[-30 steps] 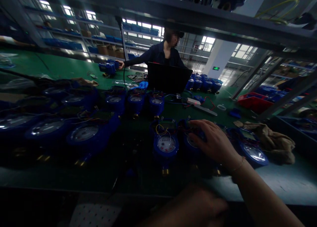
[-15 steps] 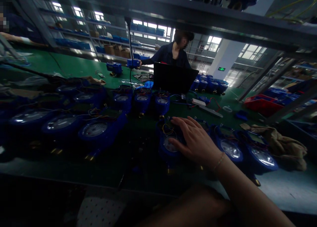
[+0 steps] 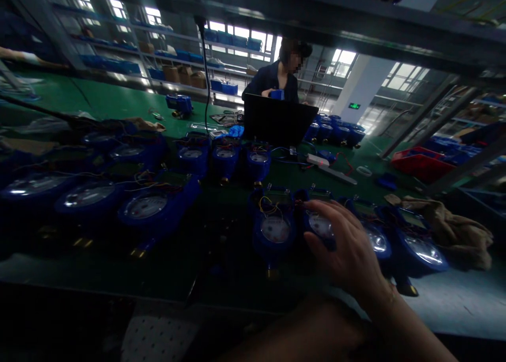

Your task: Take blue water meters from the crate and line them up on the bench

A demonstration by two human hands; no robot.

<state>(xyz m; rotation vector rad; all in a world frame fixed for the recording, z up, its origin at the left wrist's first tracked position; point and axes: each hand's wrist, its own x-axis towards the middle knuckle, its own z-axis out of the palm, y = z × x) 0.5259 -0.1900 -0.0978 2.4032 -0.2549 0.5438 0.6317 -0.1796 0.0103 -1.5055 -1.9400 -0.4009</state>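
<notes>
My right hand point(image 3: 350, 254) reaches over the green bench point(image 3: 118, 106) and curls round a blue water meter point(image 3: 321, 226), thumb on its near side and fingers over its far rim, the white dial showing between them. Another blue meter with yellow wires point(image 3: 274, 229) stands just left of it, and two more point(image 3: 419, 251) stand to the right. A dim shape at the bottom edge looks like my left hand or forearm point(image 3: 312, 330); its fingers are hidden in shadow.
Rows of blue meters point(image 3: 144, 206) fill the left of the bench. A co-worker sits behind a black laptop point(image 3: 279, 122) holding a small blue part. A red tray point(image 3: 415, 163) and a brown rag point(image 3: 450, 230) lie right. A shelf beam point(image 3: 316, 22) hangs overhead.
My right hand has shifted right from the meter with yellow wires to its neighbour and closed round it. The co-worker has drawn the arm back in front of the body.
</notes>
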